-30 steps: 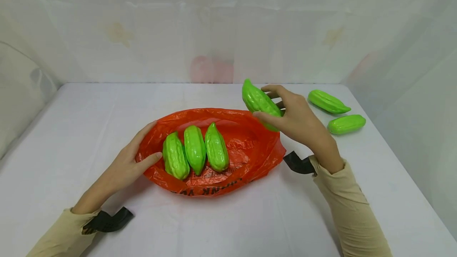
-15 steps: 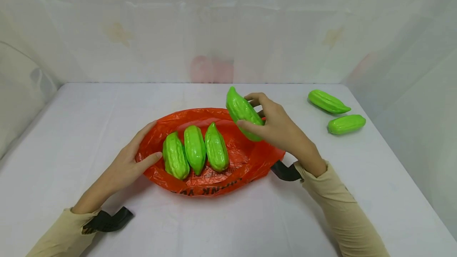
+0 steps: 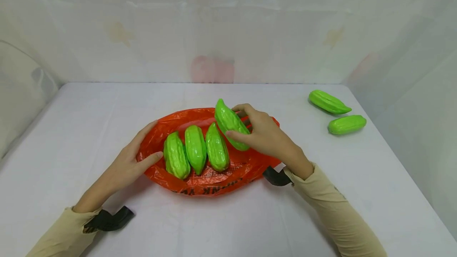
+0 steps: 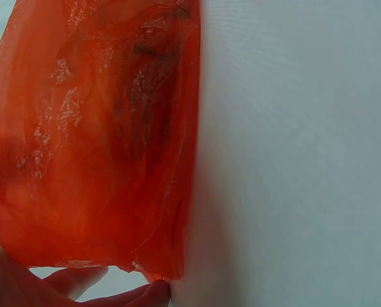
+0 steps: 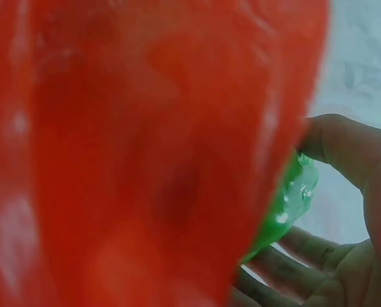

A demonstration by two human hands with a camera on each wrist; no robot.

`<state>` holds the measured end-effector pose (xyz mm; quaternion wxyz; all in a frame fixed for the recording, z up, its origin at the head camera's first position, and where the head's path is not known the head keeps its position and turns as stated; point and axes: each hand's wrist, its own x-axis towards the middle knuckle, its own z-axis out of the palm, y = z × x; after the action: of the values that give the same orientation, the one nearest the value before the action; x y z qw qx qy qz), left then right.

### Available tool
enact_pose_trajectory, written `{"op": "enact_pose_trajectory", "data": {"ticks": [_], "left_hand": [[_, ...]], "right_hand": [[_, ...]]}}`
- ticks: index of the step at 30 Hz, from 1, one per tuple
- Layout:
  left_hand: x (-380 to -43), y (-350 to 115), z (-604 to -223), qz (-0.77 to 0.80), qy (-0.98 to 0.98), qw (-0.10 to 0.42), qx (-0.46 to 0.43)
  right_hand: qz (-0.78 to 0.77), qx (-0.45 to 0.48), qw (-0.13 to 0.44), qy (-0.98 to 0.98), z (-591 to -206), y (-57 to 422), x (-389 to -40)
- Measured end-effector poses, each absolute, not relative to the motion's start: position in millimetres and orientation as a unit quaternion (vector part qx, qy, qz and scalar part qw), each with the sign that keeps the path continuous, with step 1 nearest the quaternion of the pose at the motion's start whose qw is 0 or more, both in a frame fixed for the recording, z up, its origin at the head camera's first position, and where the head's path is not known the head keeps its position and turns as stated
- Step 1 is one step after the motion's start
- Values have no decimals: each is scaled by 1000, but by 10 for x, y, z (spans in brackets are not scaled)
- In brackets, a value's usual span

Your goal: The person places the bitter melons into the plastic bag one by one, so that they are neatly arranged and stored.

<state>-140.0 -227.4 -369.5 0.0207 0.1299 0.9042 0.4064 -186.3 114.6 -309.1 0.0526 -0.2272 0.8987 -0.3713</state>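
Note:
An orange-red plastic bag (image 3: 246,171) lies with its mouth spread wide, and three bright green bitter gourds (image 3: 195,150) rest side by side inside. At its left edge my left hand (image 3: 130,163) holds the rim, thumb over the inside and fingers outside. My right hand (image 3: 262,134) grips another green bitter gourd (image 3: 230,124), tilted, over the bag's right half, between thumb and fingers. In the right wrist view the bag wall (image 5: 158,160) hides most of that gourd (image 5: 293,198). In the left wrist view the bag's outer side (image 4: 88,141) fills the left.
Two more green bitter gourds, one behind (image 3: 329,102) and one nearer (image 3: 347,124), lie on the white-covered table (image 3: 221,225) at the back right. A pale cloth wall (image 3: 228,31) stands along the table's back edge. Black straps (image 3: 108,219) hang at both wrists.
My right hand has carried its bitter gourd leftward and lower, from the bag's right edge to over its inside, beside the three gourds. The left hand stays at the rim.

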Motion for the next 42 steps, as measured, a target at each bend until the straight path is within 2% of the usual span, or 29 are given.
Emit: {"op": "enact_pose_trajectory", "data": {"ticks": [14, 33, 42], "left_hand": [[-1398, -2276, -3703, 410, 902, 20, 133], [-1386, -2265, -3678, 410, 902, 19, 132], [-1393, -2265, -3699, 413, 901, 13, 136]], "right_hand": [[-310, -223, 100, 919, -3139, 1103, -1849], [-236, -196, 133, 942, -3210, 1065, -1850], [-243, -192, 111, 944, -3258, 1044, -1848]]}}
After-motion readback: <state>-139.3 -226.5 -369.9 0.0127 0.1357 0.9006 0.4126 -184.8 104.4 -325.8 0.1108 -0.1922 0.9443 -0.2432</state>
